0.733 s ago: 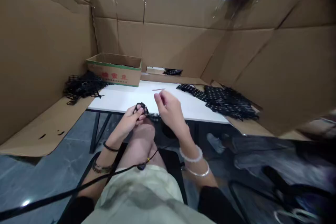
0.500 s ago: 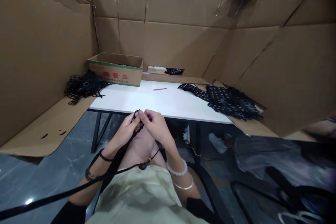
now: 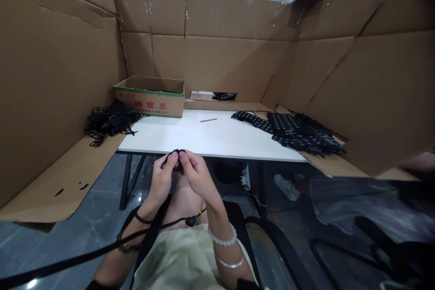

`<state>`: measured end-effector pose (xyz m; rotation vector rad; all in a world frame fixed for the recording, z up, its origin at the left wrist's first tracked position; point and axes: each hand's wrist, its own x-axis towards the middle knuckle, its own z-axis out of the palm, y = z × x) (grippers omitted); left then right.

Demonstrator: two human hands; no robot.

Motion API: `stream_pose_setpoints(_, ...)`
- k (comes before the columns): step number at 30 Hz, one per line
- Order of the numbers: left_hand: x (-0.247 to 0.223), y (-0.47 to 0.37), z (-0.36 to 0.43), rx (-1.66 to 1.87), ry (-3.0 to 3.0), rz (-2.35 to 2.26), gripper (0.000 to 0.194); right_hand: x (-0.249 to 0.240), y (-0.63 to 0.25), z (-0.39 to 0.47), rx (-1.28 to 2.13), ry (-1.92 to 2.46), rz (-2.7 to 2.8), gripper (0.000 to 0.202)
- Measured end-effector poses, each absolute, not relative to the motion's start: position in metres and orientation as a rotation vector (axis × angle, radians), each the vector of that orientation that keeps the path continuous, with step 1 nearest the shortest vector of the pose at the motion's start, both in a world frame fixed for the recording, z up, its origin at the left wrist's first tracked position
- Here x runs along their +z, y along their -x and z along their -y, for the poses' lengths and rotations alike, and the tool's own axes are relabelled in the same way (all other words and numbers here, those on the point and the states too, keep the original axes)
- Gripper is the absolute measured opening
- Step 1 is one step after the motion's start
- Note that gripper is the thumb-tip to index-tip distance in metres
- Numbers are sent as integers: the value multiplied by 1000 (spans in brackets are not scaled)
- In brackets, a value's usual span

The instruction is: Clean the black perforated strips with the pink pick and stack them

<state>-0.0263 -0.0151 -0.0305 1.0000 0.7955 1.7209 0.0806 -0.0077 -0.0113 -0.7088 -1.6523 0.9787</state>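
Observation:
Above my lap, just in front of the table's edge, both hands meet on a small black piece (image 3: 179, 150) of soft-looking material. My left hand (image 3: 161, 179) pinches it with the thumb on top. My right hand (image 3: 196, 173) grips it from the other side, the two thumbs nearly touching. Most of the piece is hidden by my fingers, so its exact kind cannot be made out. Black perforated-looking sheets (image 3: 288, 129) lie to the right of the white table (image 3: 166, 138). A tangled heap of black net-like scraps (image 3: 110, 120) rests at the left.
An open cardboard box (image 3: 159, 104) with dark contents stands at the back left. A thin reddish stick (image 3: 208, 120) lies mid-table. Tall cardboard walls (image 3: 234, 63) enclose three sides. A black cable (image 3: 102, 248) crosses over my lap. Another person's skirt (image 3: 360, 208) shows at right.
My hands have turned so both thumbs now lie side by side on top of the black piece. The view has tilted up slightly, so things appear lower.

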Motion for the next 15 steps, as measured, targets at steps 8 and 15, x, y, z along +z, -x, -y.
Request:
stream_pose_setpoints(8, -19, 24, 10, 1745, -621, -638, 28, -29, -55, -5, 1072, 611, 1274, 37)
stream_pose_setpoints(15, -1, 74, -8, 1818, -378, -491, 16, -23, -82, -9, 736, 535, 641, 41)
